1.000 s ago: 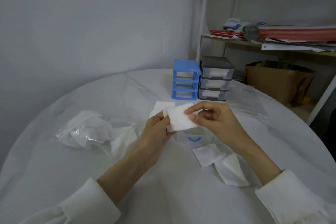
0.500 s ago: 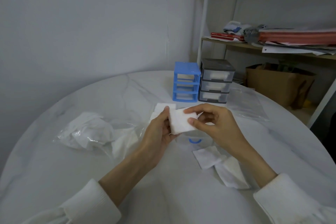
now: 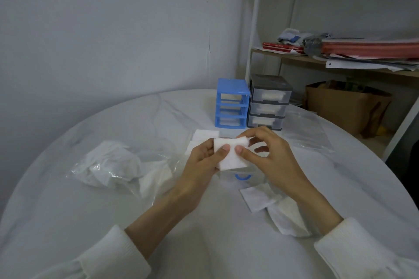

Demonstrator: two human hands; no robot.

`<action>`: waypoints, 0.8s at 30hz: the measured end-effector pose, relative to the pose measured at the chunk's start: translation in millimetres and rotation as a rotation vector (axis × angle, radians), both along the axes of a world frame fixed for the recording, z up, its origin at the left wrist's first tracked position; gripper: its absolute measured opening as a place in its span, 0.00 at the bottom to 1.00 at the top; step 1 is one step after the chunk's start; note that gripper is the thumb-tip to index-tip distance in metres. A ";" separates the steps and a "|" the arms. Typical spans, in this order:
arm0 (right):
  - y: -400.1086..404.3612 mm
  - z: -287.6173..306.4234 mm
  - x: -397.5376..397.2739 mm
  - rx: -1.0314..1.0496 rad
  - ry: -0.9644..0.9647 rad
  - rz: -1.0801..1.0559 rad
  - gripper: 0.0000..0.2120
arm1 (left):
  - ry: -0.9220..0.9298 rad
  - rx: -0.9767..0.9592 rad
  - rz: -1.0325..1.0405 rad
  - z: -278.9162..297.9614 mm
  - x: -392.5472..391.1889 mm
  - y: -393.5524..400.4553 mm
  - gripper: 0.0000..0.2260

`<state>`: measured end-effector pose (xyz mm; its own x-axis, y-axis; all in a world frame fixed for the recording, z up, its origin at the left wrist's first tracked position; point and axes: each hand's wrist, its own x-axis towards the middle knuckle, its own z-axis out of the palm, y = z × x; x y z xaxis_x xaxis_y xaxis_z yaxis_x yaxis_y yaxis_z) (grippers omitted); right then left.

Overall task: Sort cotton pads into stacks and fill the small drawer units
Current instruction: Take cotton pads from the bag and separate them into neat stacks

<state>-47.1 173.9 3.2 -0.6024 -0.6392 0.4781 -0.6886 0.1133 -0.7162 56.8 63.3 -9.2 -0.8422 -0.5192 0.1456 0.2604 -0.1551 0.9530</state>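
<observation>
Both hands hold a small stack of white cotton pads (image 3: 231, 158) above the table's middle. My left hand (image 3: 204, 161) grips its left side with the thumb on top. My right hand (image 3: 269, 156) pinches its right side between thumb and forefinger. Below the pads lies a clear drawer with a blue handle (image 3: 243, 176), mostly hidden. More pads lie behind the hands (image 3: 204, 135) and at the right front (image 3: 258, 197). A blue drawer unit (image 3: 231, 103) with empty slots and a grey drawer unit (image 3: 269, 102) with pads in its drawers stand at the back.
A crumpled clear plastic bag with white pads (image 3: 113, 165) lies at the left. A flat clear bag (image 3: 303, 129) lies right of the grey unit. The round white marble table (image 3: 113, 222) is backed by a wall; a shelf and a cardboard box (image 3: 344, 106) stand at the right.
The pad stack has turned flatter and squarer between the hands. My right thumb has moved onto its top beside my left thumb. The camera has tipped slightly.
</observation>
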 end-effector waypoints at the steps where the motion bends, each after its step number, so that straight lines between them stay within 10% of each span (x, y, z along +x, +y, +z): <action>1: 0.3 0.7 0.1 0.000 -0.022 0.010 0.07 | 0.002 -0.066 0.032 -0.5 0.2 -0.2 0.09; 12: 5.0 0.2 -8.4 0.010 -0.005 -0.049 0.11 | -0.007 -0.744 0.398 -9.5 -2.4 -9.8 0.10; 24: 7.3 -6.8 -14.6 0.397 0.319 -0.211 0.03 | -0.114 -1.416 0.316 -20.3 -2.0 -10.9 0.11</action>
